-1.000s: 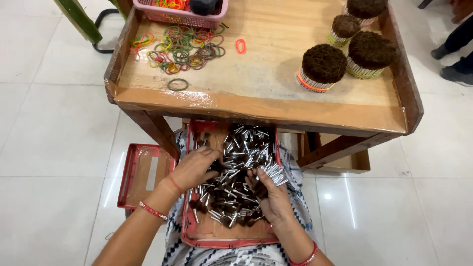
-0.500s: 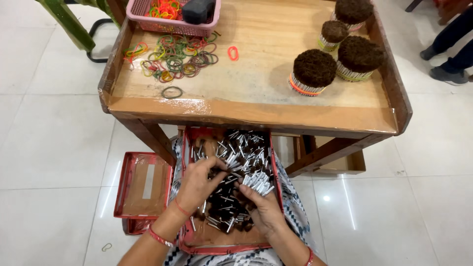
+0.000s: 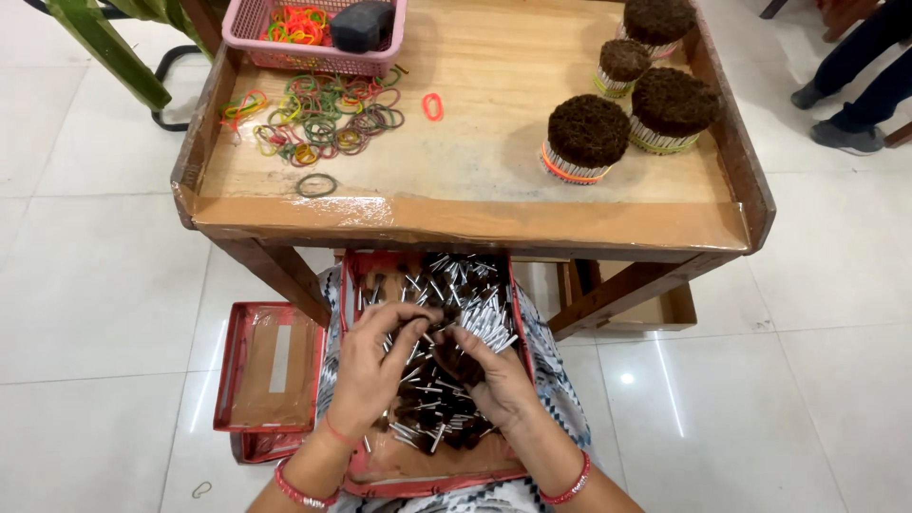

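While both hands work over the red tray [image 3: 356, 285] on the person's lap, the left hand [image 3: 375, 370] is half curled, its fingers [image 3: 410, 318] bent down onto a clump of silver sticks with dark tips [image 3: 446, 366]. The right hand [image 3: 494, 375] is cupped and closed loosely around a small bunch of the same sticks; how many it grips is hard to tell, since the pile blurs together there. The hands sit just beside each other, fingertips almost meeting over the middle of the tray, which lies under the near edge of the wooden table [image 3: 475, 228].

On the table, four round bundles with dark tops [image 3: 589, 133] stand upright at the far right, bound with coloured bands at their bases. A loose heap of coloured rubber bands [image 3: 318, 119] lies at the far left, one dark band [image 3: 315, 184] apart near the front edge and one orange band [image 3: 433, 106] alone toward the middle. A pink basket [image 3: 285, 59] at the back left holds more bands and a dark block [image 3: 361, 27].

A second red tray [image 3: 242, 380], flat and rectangular with a pale strip inside, rests on the white floor [image 3: 95, 313] just left of the lap. The table has raised rims on its sides; bare wood lies between the bands and the bundles. Someone else's shoes [image 3: 841, 133] show at the far right.
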